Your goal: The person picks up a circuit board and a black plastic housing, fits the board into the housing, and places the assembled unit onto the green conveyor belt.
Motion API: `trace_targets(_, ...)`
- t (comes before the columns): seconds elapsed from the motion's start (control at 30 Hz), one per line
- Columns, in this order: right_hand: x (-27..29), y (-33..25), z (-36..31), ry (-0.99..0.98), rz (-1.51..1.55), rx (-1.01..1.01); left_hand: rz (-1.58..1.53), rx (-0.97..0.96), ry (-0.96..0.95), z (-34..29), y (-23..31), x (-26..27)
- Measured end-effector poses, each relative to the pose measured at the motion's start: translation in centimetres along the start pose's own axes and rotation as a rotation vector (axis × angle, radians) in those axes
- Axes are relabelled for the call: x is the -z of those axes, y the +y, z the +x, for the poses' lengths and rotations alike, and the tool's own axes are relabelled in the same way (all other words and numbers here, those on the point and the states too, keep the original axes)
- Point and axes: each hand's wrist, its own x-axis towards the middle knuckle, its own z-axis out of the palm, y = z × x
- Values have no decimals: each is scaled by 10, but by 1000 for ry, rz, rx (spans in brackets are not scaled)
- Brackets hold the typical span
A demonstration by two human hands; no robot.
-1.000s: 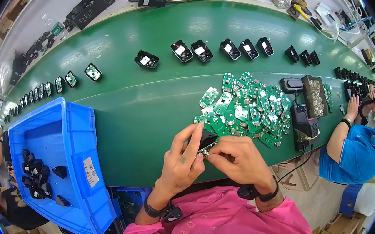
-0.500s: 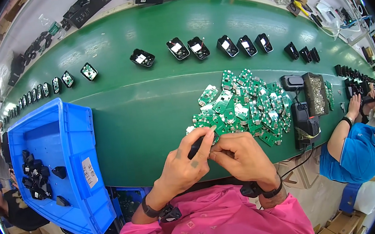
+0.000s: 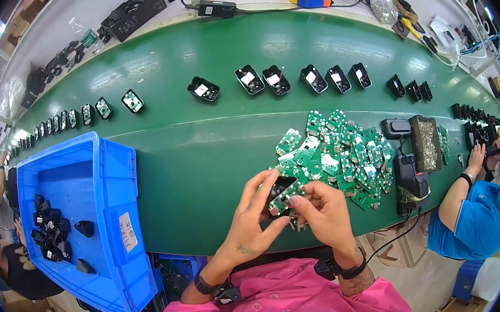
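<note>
Turned into view since the earlier frame, the green circuit board [image 3: 284, 201] now sits tilted at the mouth of a black plastic housing [image 3: 280, 186], over the counter's [image 3: 192, 186] near edge. The left hand [image 3: 249, 222] grips the housing; the right hand [image 3: 327, 213] pinches the board's end. Probably the board is being fitted, which calls for aligning, then pressing. Handwriting marks the blue bin's [image 3: 118, 185] white label [image 3: 128, 232].

The left forearm [image 3: 213, 272] and right forearm [image 3: 352, 261] rise from below and slant inward. From here I see the left hand [image 3: 250, 224] curved in a grip, index finger [image 3: 256, 190] stretched upward, thumb [image 3: 277, 230] reaching across toward the right hand [image 3: 327, 210]. That one leans inward, thumb and forefinger gripping near their tips. Dark tattoo marks cover the right forearm near the elbow side.
</note>
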Motion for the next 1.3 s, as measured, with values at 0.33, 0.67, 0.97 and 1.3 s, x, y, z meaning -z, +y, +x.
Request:
trace_targets(0.33, -18, 2, -6, 12, 165, 238, -58, -53, 147, 4, -19, -3)
trace_targets(0.67, -12, -16, -4, -35, -247, 313, -119, -156, 216, 10, -22, -9)
trace_targets(0.97, -25, -6, -11, 143, -299, 411, -19, -216, 357, 4, -24, -20)
trace_targets(1.3, -26, 3, -1, 230, -540, 498, -363, -24, 200, 2, -21, -6)
